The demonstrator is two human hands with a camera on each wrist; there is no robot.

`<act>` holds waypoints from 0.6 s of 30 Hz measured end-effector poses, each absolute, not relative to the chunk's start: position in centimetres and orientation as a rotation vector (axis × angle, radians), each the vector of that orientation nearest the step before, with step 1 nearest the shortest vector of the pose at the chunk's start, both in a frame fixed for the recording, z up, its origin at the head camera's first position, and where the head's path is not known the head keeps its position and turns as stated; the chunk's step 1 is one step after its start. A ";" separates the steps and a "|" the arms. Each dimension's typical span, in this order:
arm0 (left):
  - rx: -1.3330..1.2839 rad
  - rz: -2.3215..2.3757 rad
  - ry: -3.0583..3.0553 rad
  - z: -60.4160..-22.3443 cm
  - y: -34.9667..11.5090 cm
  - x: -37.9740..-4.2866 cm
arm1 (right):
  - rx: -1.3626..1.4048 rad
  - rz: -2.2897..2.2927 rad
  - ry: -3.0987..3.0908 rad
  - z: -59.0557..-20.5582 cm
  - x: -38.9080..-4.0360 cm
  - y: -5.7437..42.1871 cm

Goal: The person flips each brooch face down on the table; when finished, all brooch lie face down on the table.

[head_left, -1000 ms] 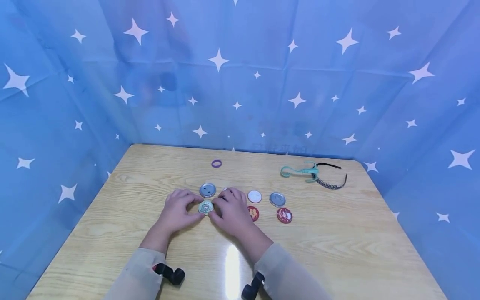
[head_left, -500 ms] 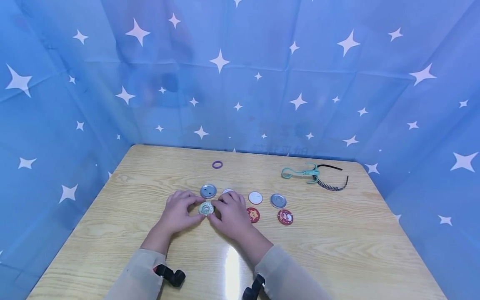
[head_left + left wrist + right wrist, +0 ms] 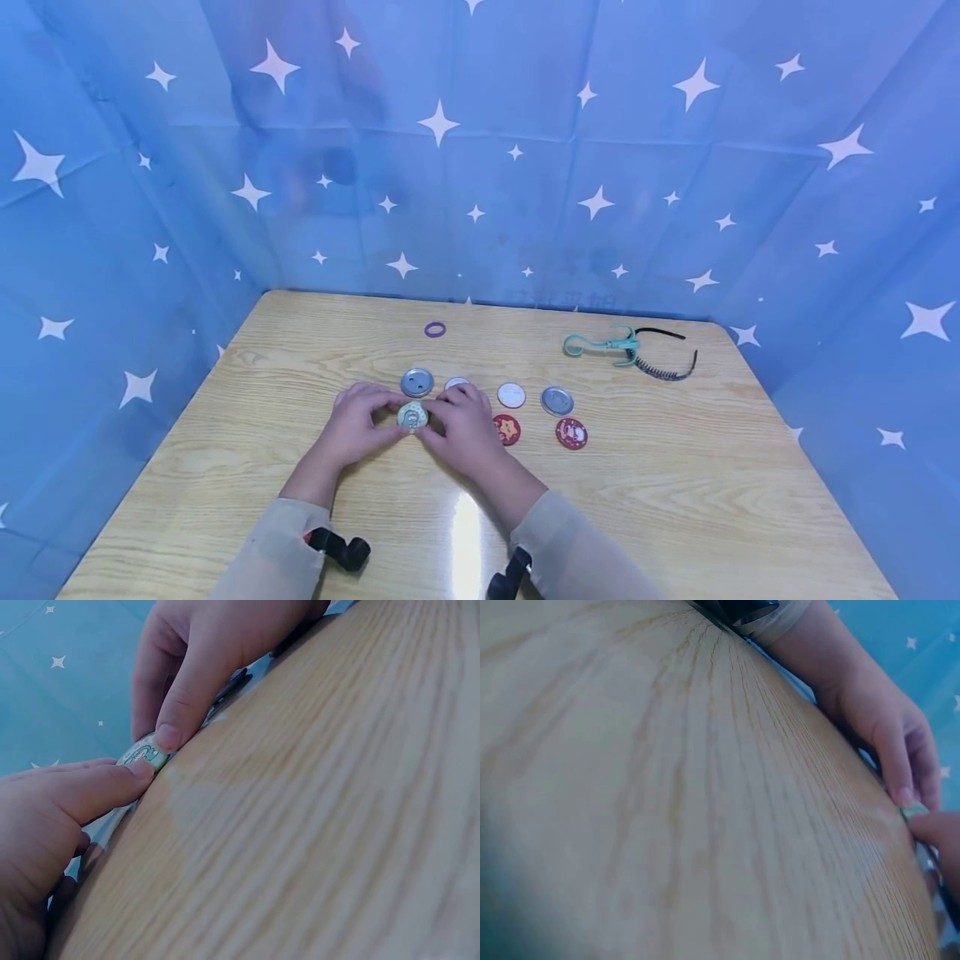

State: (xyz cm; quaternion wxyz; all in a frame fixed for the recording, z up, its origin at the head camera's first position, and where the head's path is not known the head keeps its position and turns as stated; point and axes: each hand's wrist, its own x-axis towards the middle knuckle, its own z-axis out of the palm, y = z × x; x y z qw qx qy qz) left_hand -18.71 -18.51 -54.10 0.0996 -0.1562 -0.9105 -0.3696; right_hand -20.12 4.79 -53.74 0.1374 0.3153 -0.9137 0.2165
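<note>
In the head view a round light green button badge (image 3: 412,416) with a cartoon print lies face up on the wooden table. My left hand (image 3: 362,423) pinches its left edge between thumb and index finger. From the other side, the thumb and index finger of my right hand (image 3: 467,432) grip the same badge. Both thumbs overlap the rim of the badge (image 3: 144,753) in the left wrist view. Just behind it is a silver badge back (image 3: 416,382). A pale disc (image 3: 456,382) is partly hidden by my right hand.
Right of my right hand lie a red star badge (image 3: 507,429), a red badge (image 3: 572,433), a white disc (image 3: 512,395) and a silver disc (image 3: 557,402). Farther back are a purple ring (image 3: 435,330), a teal hooked item (image 3: 600,343) and a black headband (image 3: 663,373).
Both hands stay on the green badge, and its print appears slightly turned. The whole head view has shifted slightly; the other things keep their places.
</note>
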 end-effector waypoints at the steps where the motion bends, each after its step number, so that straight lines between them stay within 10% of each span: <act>1: -0.458 -1.108 -2.693 -54.1 -18.5 -18.7 | 0.916 0.637 -2.627 -53.7 -20.1 4.8; 18: -0.428 -1.219 -2.656 -53.7 -18.6 -18.5 | 0.936 0.845 -2.418 -54.2 -20.7 5.0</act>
